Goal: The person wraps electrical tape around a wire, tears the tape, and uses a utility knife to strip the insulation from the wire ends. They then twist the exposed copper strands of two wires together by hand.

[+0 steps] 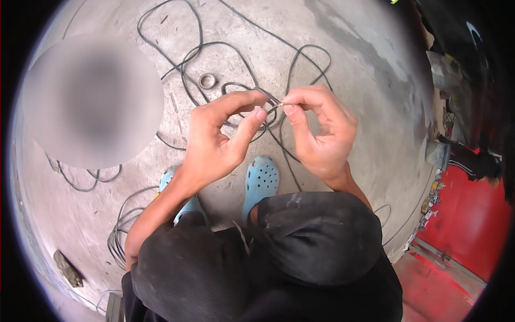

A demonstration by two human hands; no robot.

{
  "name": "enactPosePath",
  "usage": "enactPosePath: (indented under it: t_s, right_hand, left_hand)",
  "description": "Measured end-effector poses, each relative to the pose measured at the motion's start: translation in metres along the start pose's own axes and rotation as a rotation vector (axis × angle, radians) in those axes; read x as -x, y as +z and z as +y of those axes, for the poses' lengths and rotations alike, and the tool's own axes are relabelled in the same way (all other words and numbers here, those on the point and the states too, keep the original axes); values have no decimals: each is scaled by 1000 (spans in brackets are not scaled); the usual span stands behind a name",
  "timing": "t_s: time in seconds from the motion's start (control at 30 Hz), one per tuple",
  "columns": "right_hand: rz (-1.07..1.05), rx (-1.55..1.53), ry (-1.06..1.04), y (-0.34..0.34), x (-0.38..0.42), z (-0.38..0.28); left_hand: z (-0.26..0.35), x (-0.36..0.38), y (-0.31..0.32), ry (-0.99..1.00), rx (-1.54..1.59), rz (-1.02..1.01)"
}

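Left hand up over the knees, thumb and forefinger pinched on the bare end of a thin dark wire; right hand meeting it from the other side, thumb and forefinger nipped on the same spot, remaining fingers curled in and clear. Fingertips of both hands almost touching, the little pale tip of the wire caught between them, probably held that close for control over something so fine, whether twisting or stripping cannot be told. From the pinch, the wire dropping away and looping back over the concrete floor in loose tangled coils, slack enough to leave the end free of any pull. Just beyond the left fingers, a small metal ring lying flat on the floor among the loops, apart from both hands. Below the hands, two light blue clogs planted on the concrete, dark trousers bunched at the knees in a squat. More cable bundled low on the left, a dark scrap near it. Red surface off to the right with small oddments along its edge. No brand, label or writing readable anywhere.
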State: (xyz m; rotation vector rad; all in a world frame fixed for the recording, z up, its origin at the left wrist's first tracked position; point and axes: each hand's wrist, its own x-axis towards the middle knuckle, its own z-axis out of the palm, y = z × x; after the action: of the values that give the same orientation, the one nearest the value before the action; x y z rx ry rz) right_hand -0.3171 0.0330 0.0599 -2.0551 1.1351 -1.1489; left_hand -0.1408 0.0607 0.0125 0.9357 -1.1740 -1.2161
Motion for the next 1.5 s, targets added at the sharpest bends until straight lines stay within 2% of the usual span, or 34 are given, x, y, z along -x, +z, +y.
enactPosePath:
  t_s: [0.07,0.1,0.17,0.3,0.5,0.7,0.8,0.9,1.07,1.33,1.5]
  right_hand:
    - [12,-119,100,5,0,-3]
    - [22,-176,152,7,1,-4]
    - [30,-198,109,8,-1,-1]
    - [27,-252,111,11,-1,-1]
    - [17,-394,264,15,0,-6]
    - [-106,-478,406,9,-8,-10]
    - [-154,-256,199,3,-14,-9]
    - [-53,96,-335,-2,-25,2]
    - [-99,331,-655,-14,-31,10]
    - [-153,528,-838,-19,-35,1]
    - [-180,429,-657,-7,-27,7]
  left_hand:
    - [1,-1,3,-193,308,-15]
    - [0,-3,0,-215,367,-42]
    - [-1,-8,-4,-260,485,-103]
    - [-5,-10,-7,-374,682,-106]
    - [3,-10,-8,-366,653,-72]
    - [4,-11,-20,-467,667,-91]
    - [8,-11,-21,-506,712,-118]
    - [11,-12,-23,-560,753,-128]
    - [23,-13,-19,-600,634,-128]
    - [28,-15,-24,-644,561,-166]
    - [22,-10,-20,-620,589,-115]
